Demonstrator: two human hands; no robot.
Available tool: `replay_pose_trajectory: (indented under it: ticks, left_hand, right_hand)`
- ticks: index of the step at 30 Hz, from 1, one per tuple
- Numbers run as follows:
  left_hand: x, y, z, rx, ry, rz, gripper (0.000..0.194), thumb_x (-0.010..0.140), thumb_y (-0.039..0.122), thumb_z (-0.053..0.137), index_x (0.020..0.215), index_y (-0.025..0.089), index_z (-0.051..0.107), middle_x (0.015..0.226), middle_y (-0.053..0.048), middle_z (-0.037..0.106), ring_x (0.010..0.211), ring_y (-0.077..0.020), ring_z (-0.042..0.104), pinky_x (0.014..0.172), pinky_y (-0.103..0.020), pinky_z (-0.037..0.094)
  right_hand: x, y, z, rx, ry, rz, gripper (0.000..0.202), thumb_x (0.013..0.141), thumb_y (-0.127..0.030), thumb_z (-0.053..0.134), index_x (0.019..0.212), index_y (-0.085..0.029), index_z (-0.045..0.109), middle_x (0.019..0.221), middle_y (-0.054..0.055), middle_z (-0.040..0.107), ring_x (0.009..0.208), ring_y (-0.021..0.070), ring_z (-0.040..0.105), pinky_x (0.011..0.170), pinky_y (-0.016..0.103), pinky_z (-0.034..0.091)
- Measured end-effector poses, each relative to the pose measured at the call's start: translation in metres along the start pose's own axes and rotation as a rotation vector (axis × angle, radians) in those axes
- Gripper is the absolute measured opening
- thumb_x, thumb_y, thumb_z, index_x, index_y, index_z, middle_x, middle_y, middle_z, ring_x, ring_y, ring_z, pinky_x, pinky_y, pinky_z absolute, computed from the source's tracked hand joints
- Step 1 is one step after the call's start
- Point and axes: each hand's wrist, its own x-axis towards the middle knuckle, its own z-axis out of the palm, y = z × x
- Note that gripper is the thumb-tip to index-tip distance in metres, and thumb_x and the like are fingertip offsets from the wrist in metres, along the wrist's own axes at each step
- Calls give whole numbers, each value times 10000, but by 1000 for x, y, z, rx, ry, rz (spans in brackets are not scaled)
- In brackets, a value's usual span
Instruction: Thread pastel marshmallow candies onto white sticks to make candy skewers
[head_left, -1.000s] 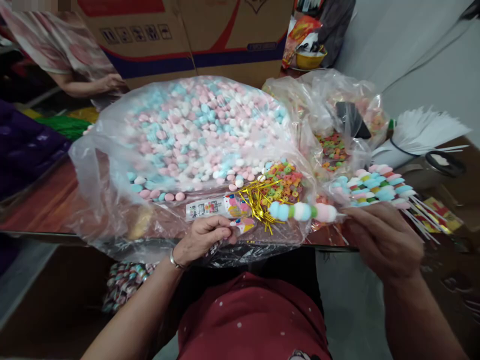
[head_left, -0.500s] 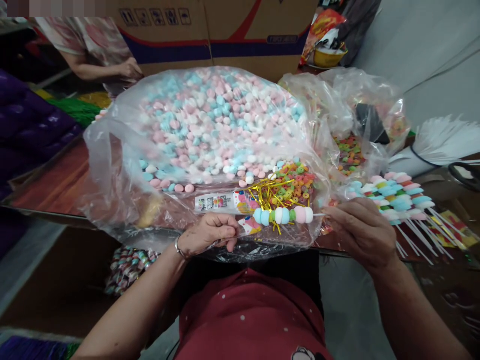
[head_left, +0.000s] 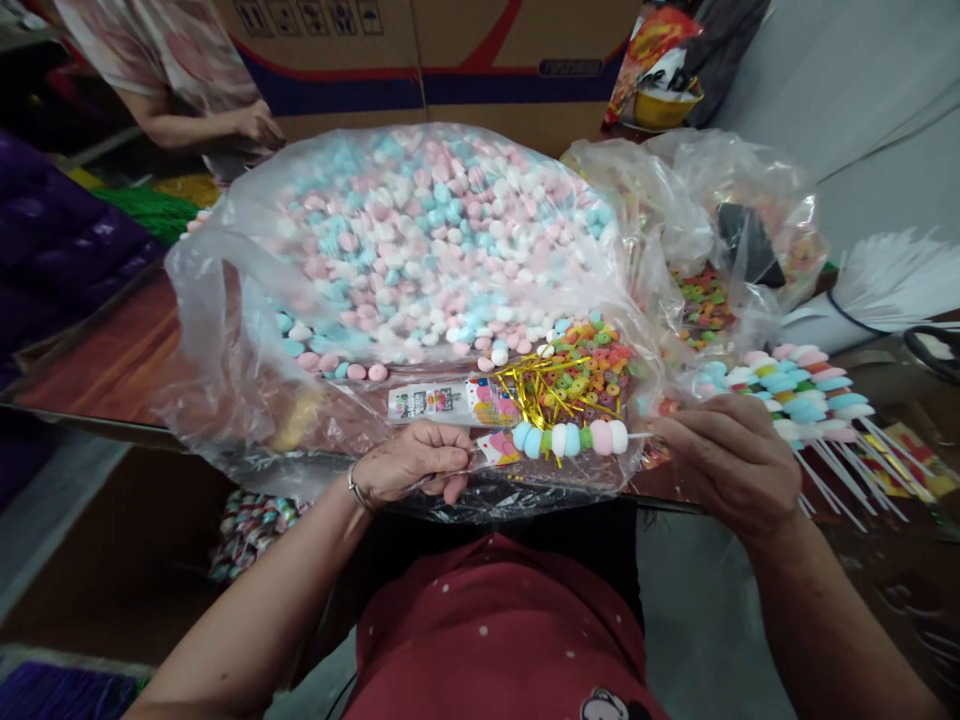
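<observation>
My right hand (head_left: pixel 739 462) pinches the white stick of a marshmallow skewer (head_left: pixel 570 438), threaded with blue, white, pink and green pieces. The skewer lies level, its loaded end pointing left. My left hand (head_left: pixel 412 462) is closed on a printed clear candy wrapper (head_left: pixel 496 449), whose colourful part sits at the skewer's left tip. Whether the tip is inside the wrapper, I cannot tell. Just behind, a stack of similar wrappers (head_left: pixel 442 402) rests on the plastic. Gold twist ties (head_left: pixel 536 390) and ring gummies (head_left: pixel 592 370) are heaped behind the skewer.
A large clear bag of marshmallows (head_left: pixel 450 230) covers the table's middle. Finished skewers (head_left: pixel 802 385) are piled at right, near a bundle of white sticks (head_left: pixel 892 275) and scissors (head_left: pixel 934 350). An open carton (head_left: pixel 97 560) holds wrapped skewers at lower left. Another person's hand (head_left: pixel 259 125) is at back left.
Both hands hold the same grips. The skewer and my right hand sit very slightly further right and lower; the view has shifted a little.
</observation>
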Motion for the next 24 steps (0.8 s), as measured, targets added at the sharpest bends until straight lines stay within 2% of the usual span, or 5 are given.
replay_pose_trajectory:
  ticks: [6,14,20,24]
  left_hand:
    - [1,-1,-3,19,-18,-9,412,695,473,804,766,101,642,487,-40,646,342,-40,369,362,-175,167]
    - [-2,2,-4,16,-55,-33,433,659,491,826,744,109,641,467,-37,640,332,-40,350,358,-176,163]
    - [-3,4,-6,19,-92,-40,414,679,475,819,741,95,666,476,-48,645,338,-37,356,361,-171,162]
    - [-2,3,-6,27,-90,-34,413,686,476,816,764,94,678,477,-48,646,345,-42,379,365,-168,175]
  right_hand:
    - [-1,0,2,0,38,34,213,901,-142,587,1107,-184,622,809,83,685,744,213,568,670,369,445]
    - [0,1,8,113,-7,75,407,866,-99,602,1226,-287,580,830,46,698,720,206,604,658,374,466]
    - [1,-1,8,125,-11,62,375,868,-71,589,1208,-228,587,839,74,690,747,213,588,662,373,460]
    - [2,-2,8,110,-1,55,355,873,-75,582,1190,-234,590,832,60,682,728,207,588,658,369,458]
